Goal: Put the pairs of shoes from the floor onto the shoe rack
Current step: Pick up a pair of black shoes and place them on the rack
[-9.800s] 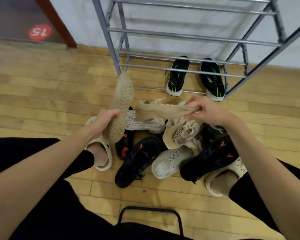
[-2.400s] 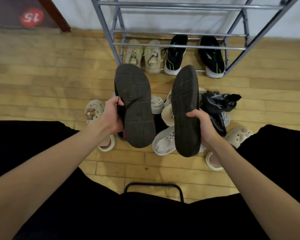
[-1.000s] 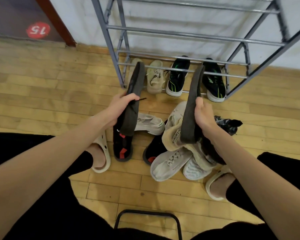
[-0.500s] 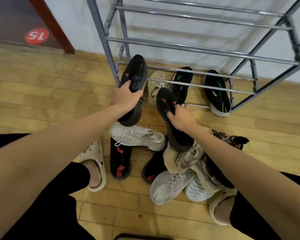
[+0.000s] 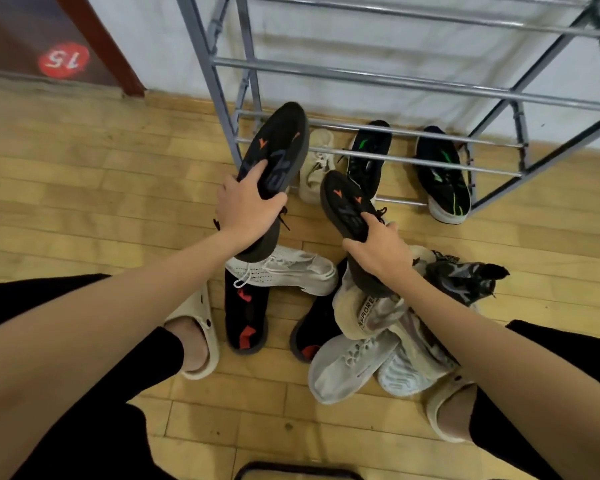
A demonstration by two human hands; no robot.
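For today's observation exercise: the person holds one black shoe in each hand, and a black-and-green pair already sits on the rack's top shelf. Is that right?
Not quite. In the head view the black-and-green pair sits at the bottom of the shoe rack, not the top shelf. The left hand and right hand do each hold a black shoe.

Left hand [image 5: 246,206] and right hand [image 5: 378,247] each grip a black shoe [image 5: 278,150] before the rack [image 5: 395,81].

Black shoe [image 5: 278,157] with orange marks in left hand [image 5: 246,206]; matching black shoe [image 5: 347,206] in right hand [image 5: 381,251]. Beyond them grey metal rack [image 5: 395,81], beige shoe [image 5: 317,168], black-green pair [image 5: 442,174].
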